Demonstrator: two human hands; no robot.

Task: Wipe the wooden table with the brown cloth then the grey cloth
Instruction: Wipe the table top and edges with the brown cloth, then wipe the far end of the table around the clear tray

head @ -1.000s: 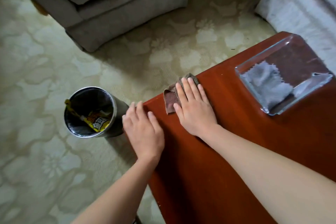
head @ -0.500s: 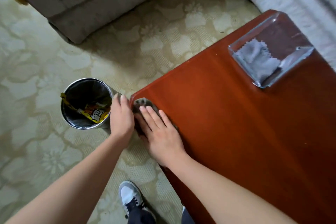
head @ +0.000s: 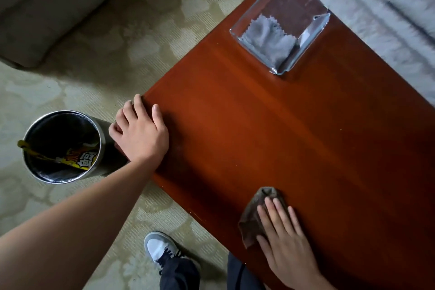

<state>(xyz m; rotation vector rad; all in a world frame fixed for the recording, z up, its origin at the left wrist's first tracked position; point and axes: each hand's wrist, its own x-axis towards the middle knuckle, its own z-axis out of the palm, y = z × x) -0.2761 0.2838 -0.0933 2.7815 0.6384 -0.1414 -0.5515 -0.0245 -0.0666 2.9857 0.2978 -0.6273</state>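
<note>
The right hand [head: 286,240] lies flat, pressing the brown cloth [head: 253,219] near the table [head: 259,125] edge, while the left hand [head: 138,134] rests empty at the corner, so a long stroke may sweep the cloth off.

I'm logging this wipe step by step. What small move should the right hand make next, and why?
Probably slide the brown cloth forward toward the glass tray: the right hand presses it flat at the near edge of the table, most wood beyond it.

Two hands [head: 141,134] [head: 287,242], two cloths (brown cloth [head: 250,220], grey cloth [head: 268,42]), one tray [head: 313,28].
</note>
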